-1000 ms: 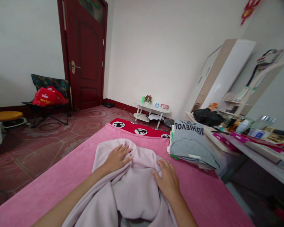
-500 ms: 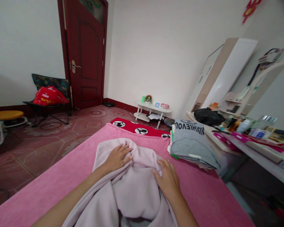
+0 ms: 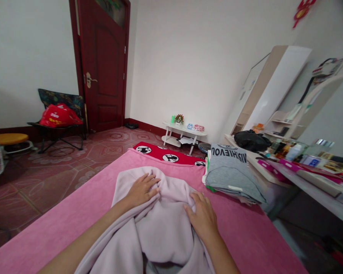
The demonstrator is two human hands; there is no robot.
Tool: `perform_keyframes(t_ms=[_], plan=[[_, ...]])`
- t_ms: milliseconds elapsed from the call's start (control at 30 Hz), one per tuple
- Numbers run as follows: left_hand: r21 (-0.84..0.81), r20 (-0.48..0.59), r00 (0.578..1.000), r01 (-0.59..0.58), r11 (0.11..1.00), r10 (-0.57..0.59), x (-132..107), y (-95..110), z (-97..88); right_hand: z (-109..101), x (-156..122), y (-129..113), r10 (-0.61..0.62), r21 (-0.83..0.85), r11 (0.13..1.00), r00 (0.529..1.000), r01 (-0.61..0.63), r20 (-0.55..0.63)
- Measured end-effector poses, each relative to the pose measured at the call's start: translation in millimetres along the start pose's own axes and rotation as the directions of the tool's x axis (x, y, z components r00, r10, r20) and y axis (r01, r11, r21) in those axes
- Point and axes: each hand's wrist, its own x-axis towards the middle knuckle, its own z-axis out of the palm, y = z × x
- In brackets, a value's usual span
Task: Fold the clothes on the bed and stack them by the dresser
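Note:
A pale lilac piece of soft cloth lies bunched in loose folds on a pink bed cover. It may be a garment or a blanket; its full shape is out of view. Across its upper left part rests my left hand, palm down with the fingers stretched out. My right hand lies on its right edge, thumb apart from the fingers, the fingertips on the fabric. Neither hand is closed round the cloth. To the right sits a stack of folded clothes, with a grey printed T-shirt on top.
Red patterned fabric covers the bed's far end. A cluttered dressing table stands close on the right. Beyond the bed are a low white table, a folding chair with a red bag, a yellow stool and a dark red door.

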Motion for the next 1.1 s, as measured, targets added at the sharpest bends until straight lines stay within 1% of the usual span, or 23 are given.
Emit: perform_keyframes(t_ms=[233, 367, 433, 500, 567, 633, 700, 767, 800, 867, 900, 967, 1033, 1067, 1100], plan=[[-0.008, -0.013, 1.000, 0.002, 1.000, -0.002, 0, 1, -0.2, -1, 0, -1, 0.005, 0.000, 1.000, 1.000, -0.005, 0.010], [-0.020, -0.006, 1.000, 0.001, 1.000, -0.001, 1, 4, -4.1, 0, 1, -1, 0.011, 0.005, 1.000, 1.000, -0.011, 0.002], [-0.042, -0.011, 1.000, 0.027, 0.999, -0.027, 1, 6, -7.3, 1, 1, 0, 0.011, 0.011, 1.000, 1.000, -0.011, 0.001], [-0.071, -0.024, 0.996, 0.088, 0.994, -0.090, 1, 8, -9.7, 2, 1, 1, 0.018, 0.014, 1.000, 1.000, -0.018, 0.001], [-0.094, -0.052, 0.985, 0.158, 0.983, -0.164, 0, 10, -10.3, 3, 0, 3, 0.068, 0.005, 0.998, 0.998, -0.068, -0.018], [-0.107, -0.099, 0.969, 0.217, 0.970, -0.227, -1, 11, -9.1, 3, -2, 4, 0.167, -0.014, 0.986, 0.985, -0.168, -0.050], [-0.102, -0.147, 0.947, 0.271, 0.957, -0.284, -1, 12, -7.7, 2, -2, 5, 0.277, -0.029, 0.960, 0.959, -0.279, -0.057], [-0.079, -0.163, 0.929, 0.324, 0.943, -0.332, -1, 14, -8.3, 2, -2, 9, 0.339, -0.028, 0.940, 0.941, -0.339, -0.007], [-0.065, -0.152, 0.925, 0.341, 0.938, -0.347, -1, 14, -10.2, 1, -1, 12, 0.345, -0.019, 0.939, 0.938, -0.344, 0.033], [-0.049, -0.113, 0.931, 0.344, 0.938, -0.348, -3, 15, -18.7, -2, -1, 19, 0.305, 0.026, 0.951, 0.946, -0.309, 0.111], [-0.052, -0.090, 0.939, 0.327, 0.943, -0.331, -4, 15, -25.7, -5, -1, 24, 0.262, 0.080, 0.958, 0.954, -0.275, 0.149], [-0.091, -0.062, 0.959, 0.270, 0.959, -0.276, -10, 14, -45.8, -19, -5, 32, 0.140, 0.267, 0.942, 0.962, -0.202, 0.236], [-0.164, -0.060, 0.978, 0.189, 0.968, -0.201, -18, 14, -72.7, -44, -11, 36, 0.016, 0.464, 0.870, 0.949, -0.168, 0.314], [-0.200, -0.059, 0.985, 0.145, 0.969, -0.160, -22, 15, -87.9, -59, -14, 36, -0.028, 0.523, 0.836, 0.940, -0.165, 0.341], [-0.229, -0.058, 0.991, 0.101, 0.968, -0.117, -23, 17, -103.5, -76, -14, 35, -0.050, 0.545, 0.823, 0.935, -0.160, 0.352]])
